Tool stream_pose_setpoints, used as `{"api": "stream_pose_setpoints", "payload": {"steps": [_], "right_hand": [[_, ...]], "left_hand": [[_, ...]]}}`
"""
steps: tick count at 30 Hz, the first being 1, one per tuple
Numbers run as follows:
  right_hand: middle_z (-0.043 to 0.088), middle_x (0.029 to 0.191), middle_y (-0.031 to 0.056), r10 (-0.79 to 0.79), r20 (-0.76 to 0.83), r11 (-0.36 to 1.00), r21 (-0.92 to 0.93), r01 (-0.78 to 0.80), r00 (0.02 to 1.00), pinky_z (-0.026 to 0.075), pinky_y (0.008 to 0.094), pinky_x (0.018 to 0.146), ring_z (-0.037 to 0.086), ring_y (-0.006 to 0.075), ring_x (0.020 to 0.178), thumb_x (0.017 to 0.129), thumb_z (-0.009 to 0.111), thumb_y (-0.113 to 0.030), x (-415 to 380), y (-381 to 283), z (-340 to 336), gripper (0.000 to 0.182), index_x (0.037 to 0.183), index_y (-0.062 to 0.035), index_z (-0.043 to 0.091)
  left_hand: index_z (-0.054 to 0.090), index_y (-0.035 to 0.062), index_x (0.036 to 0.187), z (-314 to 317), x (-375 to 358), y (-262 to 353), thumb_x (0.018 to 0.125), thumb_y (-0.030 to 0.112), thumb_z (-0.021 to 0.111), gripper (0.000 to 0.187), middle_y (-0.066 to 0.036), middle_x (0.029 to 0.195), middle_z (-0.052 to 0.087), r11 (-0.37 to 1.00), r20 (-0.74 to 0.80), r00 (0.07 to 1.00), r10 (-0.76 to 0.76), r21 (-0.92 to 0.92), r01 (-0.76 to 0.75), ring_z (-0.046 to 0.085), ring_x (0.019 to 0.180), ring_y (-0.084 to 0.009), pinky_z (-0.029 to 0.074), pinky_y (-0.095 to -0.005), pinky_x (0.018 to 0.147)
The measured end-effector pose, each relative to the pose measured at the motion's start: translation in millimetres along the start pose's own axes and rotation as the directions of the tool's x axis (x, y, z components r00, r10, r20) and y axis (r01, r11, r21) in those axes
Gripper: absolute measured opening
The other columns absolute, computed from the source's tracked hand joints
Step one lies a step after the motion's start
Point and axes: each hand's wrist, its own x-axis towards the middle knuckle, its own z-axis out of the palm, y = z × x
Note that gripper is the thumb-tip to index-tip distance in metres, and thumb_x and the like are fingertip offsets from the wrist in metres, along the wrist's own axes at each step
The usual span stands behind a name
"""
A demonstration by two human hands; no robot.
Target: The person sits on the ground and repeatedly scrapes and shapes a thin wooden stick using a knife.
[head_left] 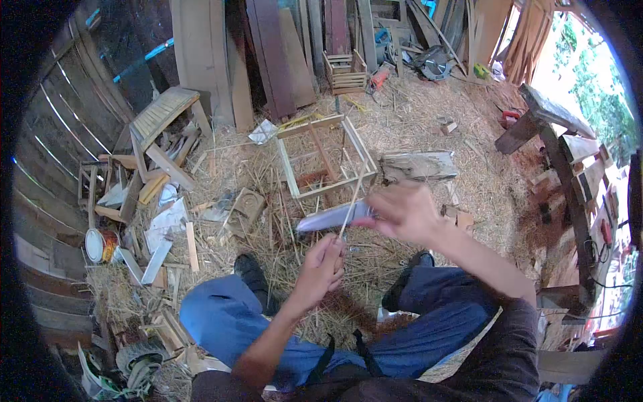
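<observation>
A slim, pale wooden stick point(355, 194) pinched in my left fingers point(329, 258), rising beyond them.
Likely light, springy (snappable, I'd guess), best held low; my right fingers point(386, 208) grip a flat, grey blade point(323, 220).

No lettering, label, brand, number or sign can be read anywhere here.

And straight beyond my fingers point(328, 254), the frame point(335, 189) sits on the floor point(482, 174), crate point(348, 83) behind it, stool point(165, 110) off left, plank point(418, 165) just right.
</observation>
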Motion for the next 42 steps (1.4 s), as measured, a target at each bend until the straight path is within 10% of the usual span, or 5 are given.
{"api": "stream_pose_setpoints", "payload": {"steps": [10, 15, 19, 33, 42], "right_hand": [[0.061, 0.063, 0.0090, 0.207, -0.030, 0.969, -0.132, -0.209, 0.978, 0.047, 0.0407, 0.052, 0.061, 0.0299, 0.055, 0.081, 0.074, -0.042, 1, 18, -3, 0.033, 0.076, -0.0109, 0.064], [0.059, 0.062, 0.0109, 0.596, -0.146, 0.759, -0.218, -0.613, 0.790, 0.045, 0.0404, 0.051, 0.061, 0.0295, 0.056, 0.088, 0.069, -0.039, -4, 49, -37, 0.033, 0.077, -0.0080, 0.063], [0.062, 0.066, 0.0125, 0.316, -0.064, 0.939, -0.122, -0.321, 0.947, 0.047, 0.0434, 0.055, 0.064, 0.0326, 0.060, 0.090, 0.065, -0.043, 0, 19, -20, 0.034, 0.081, -0.0104, 0.063], [0.061, 0.061, 0.0124, 0.124, 0.184, 0.943, 0.286, -0.173, 0.975, 0.046, 0.0468, 0.049, 0.062, 0.0351, 0.057, 0.088, 0.068, -0.043, 9, -20, 6, 0.031, 0.088, -0.0118, 0.067], [0.054, 0.056, 0.0095, 0.020, 0.026, 0.974, 0.224, -0.025, 0.999, 0.044, 0.0393, 0.045, 0.058, 0.0304, 0.051, 0.085, 0.071, -0.046, 22, -20, 19, 0.035, 0.081, -0.0120, 0.061]], "left_hand": [[0.048, 0.0145, 0.088, -2, 1, 3, 0.104, 0.044, 0.047, 0.033, 0.009, 0.058, 0.032, 0.987, -0.087, 0.996, -0.016, 0.156, 0.030, 0.028, 0.042, -0.0019, 0.024, -0.0199, 0.037], [0.044, 0.0155, 0.082, -5, -9, 16, 0.104, 0.044, 0.047, 0.035, 0.010, 0.055, 0.031, 0.993, -0.132, 0.991, -0.024, 0.113, 0.039, 0.028, 0.041, -0.0027, 0.024, -0.0218, 0.037], [0.042, 0.0156, 0.080, -7, -6, 17, 0.103, 0.047, 0.046, 0.039, 0.008, 0.054, 0.029, 0.997, -0.166, 0.986, -0.024, 0.074, 0.036, 0.027, 0.040, -0.0038, 0.021, -0.0223, 0.036], [0.041, 0.0134, 0.082, -10, 5, 6, 0.106, 0.039, 0.042, 0.035, 0.006, 0.059, 0.031, 1.000, -0.114, 0.993, 0.022, 0.017, -0.020, 0.030, 0.043, -0.0046, 0.025, -0.0234, 0.039], [0.045, 0.0108, 0.091, -6, 13, 8, 0.106, 0.030, 0.044, 0.024, 0.006, 0.064, 0.034, 0.988, -0.145, 0.980, 0.138, 0.083, -0.127, 0.032, 0.048, -0.0039, 0.027, -0.0217, 0.042]]}}
